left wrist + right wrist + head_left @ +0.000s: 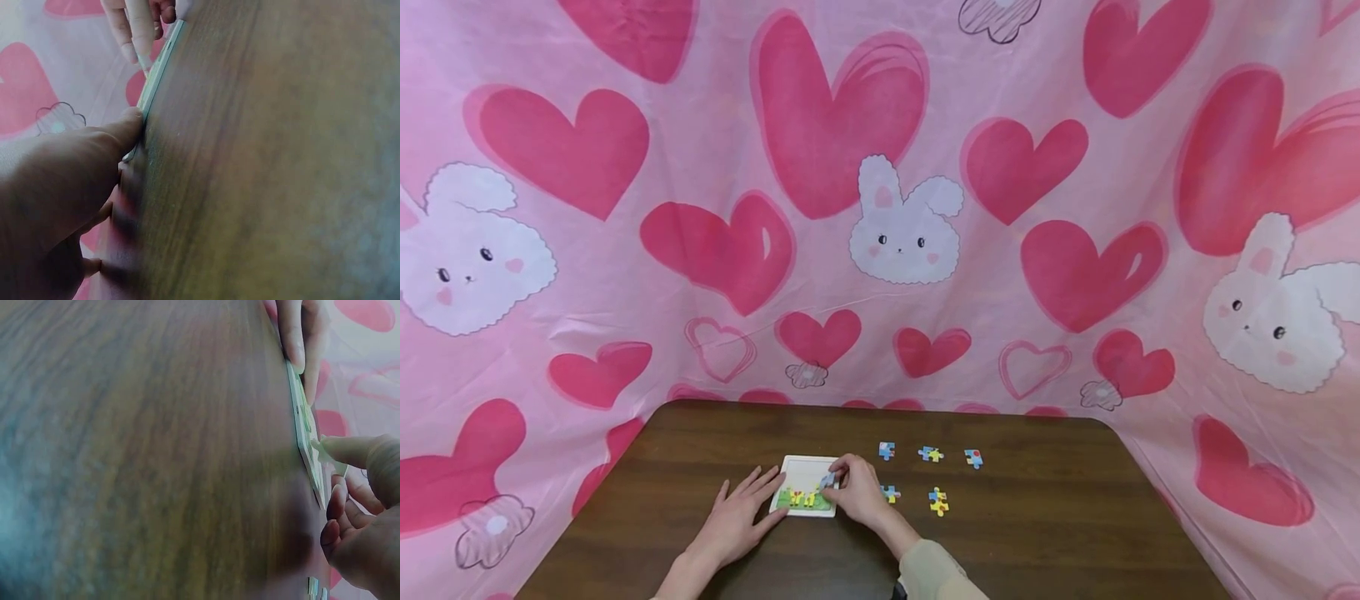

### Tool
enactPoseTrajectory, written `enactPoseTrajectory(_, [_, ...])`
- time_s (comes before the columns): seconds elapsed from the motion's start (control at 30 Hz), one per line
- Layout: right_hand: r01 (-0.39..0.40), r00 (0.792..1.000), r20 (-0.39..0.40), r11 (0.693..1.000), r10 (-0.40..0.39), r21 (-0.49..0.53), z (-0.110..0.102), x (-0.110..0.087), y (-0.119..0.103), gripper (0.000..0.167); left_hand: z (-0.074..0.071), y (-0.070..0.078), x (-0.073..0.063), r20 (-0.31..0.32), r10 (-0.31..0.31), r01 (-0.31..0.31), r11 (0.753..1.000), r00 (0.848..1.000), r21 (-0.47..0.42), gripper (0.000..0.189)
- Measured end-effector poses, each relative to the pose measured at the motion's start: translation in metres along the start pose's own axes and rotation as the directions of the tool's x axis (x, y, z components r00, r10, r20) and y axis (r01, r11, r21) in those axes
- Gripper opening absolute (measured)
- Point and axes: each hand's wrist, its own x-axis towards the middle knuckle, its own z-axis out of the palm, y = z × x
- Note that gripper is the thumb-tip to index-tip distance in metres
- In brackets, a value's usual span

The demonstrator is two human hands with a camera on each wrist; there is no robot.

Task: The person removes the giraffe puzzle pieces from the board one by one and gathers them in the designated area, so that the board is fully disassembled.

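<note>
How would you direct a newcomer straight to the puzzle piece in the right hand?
On the brown table, find the white tray between the left hand and right hand. At the tray's right side, the right hand pinches a small bluish piece. Five loose pieces lie farther right; this one alone is held.

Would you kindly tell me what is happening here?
A person's right hand pinches a puzzle piece at the right side of a white tray, while the left hand rests at its left edge. A green and yellow picture section covers the tray's near part. Five loose pieces show on the table to the right.
</note>
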Motion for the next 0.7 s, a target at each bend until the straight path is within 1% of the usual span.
enactPoseTrajectory(0.07, [0.003, 1.0, -0.012, 1.0, -0.003, -0.008, -0.001, 0.0, 0.001, 0.023, 0.0, 0.0, 0.0, -0.001, 0.004, -0.004, 1.0, 1.0, 0.0, 0.063])
enactPoseTrajectory(0.1, [-0.033, 0.999, -0.002, 0.999, 0.033, 0.021, -0.004, 0.0, -0.004, 0.024, 0.001, 0.0, 0.0, 0.001, 0.008, -0.008, 1.0, 1.0, 0.0, 0.063])
enactPoseTrajectory(0.13, [-0.047, 0.999, 0.0, 0.998, 0.047, 0.035, -0.005, 0.0, -0.007, 0.024, 0.0, 0.0, -0.001, 0.001, 0.01, -0.01, 1.0, 1.0, -0.001, 0.063])
enactPoseTrajectory(0.2, [-0.106, 0.994, 0.015, 0.993, 0.106, 0.048, -0.004, 0.001, -0.01, 0.023, -0.001, -0.001, -0.003, 0.004, 0.009, -0.009, 1.0, 1.0, -0.003, 0.063])
enactPoseTrajectory(0.27, [-0.153, 0.988, 0.028, 0.986, 0.152, 0.069, -0.008, 0.003, -0.013, 0.024, -0.002, -0.001, 0.0, 0.003, 0.013, -0.013, 1.0, 1.0, -0.006, 0.063])
enactPoseTrajectory(0.3, [-0.163, 0.987, 0.03, 0.984, 0.161, 0.072, -0.009, 0.004, -0.014, 0.024, -0.002, -0.001, 0.001, 0.005, 0.011, -0.011, 1.0, 1.0, -0.006, 0.063])
enactPoseTrajectory(0.37, [-0.169, 0.986, 0.027, 0.982, 0.167, 0.085, -0.01, 0.006, -0.014, 0.025, -0.003, 0.0, 0.002, 0.003, 0.009, -0.009, 1.0, 1.0, -0.008, 0.063])
enactPoseTrajectory(0.4, [-0.156, 0.988, 0.017, 0.984, 0.155, 0.087, -0.011, 0.006, -0.013, 0.026, -0.003, 0.0, 0.002, 0.003, 0.008, -0.008, 1.0, 1.0, -0.007, 0.063])
enactPoseTrajectory(0.43, [-0.165, 0.986, 0.009, 0.982, 0.165, 0.092, -0.01, 0.006, -0.011, 0.027, -0.003, 0.0, 0.002, 0.004, 0.008, -0.008, 1.0, 1.0, -0.006, 0.063])
enactPoseTrajectory(0.53, [-0.134, 0.99, -0.043, 0.989, 0.137, 0.067, -0.004, 0.008, 0.006, 0.025, -0.003, 0.0, 0.002, 0.004, 0.009, -0.009, 1.0, 1.0, -0.005, 0.063])
enactPoseTrajectory(0.63, [-0.128, 0.989, -0.065, 0.989, 0.133, 0.078, -0.008, 0.006, 0.007, 0.024, -0.002, 0.0, 0.001, 0.007, 0.004, -0.004, 1.0, 1.0, -0.005, 0.063])
enactPoseTrajectory(0.67, [-0.116, 0.99, -0.068, 0.99, 0.122, 0.085, -0.01, 0.005, 0.005, 0.024, -0.002, 0.0, 0.0, 0.007, 0.002, -0.002, 1.0, 1.0, -0.005, 0.063])
enactPoseTrajectory(0.7, [-0.121, 0.99, -0.063, 0.988, 0.127, 0.099, -0.014, 0.004, 0.0, 0.023, -0.001, 0.0, 0.0, 0.009, -0.001, 0.001, 1.0, 1.0, -0.005, 0.064])
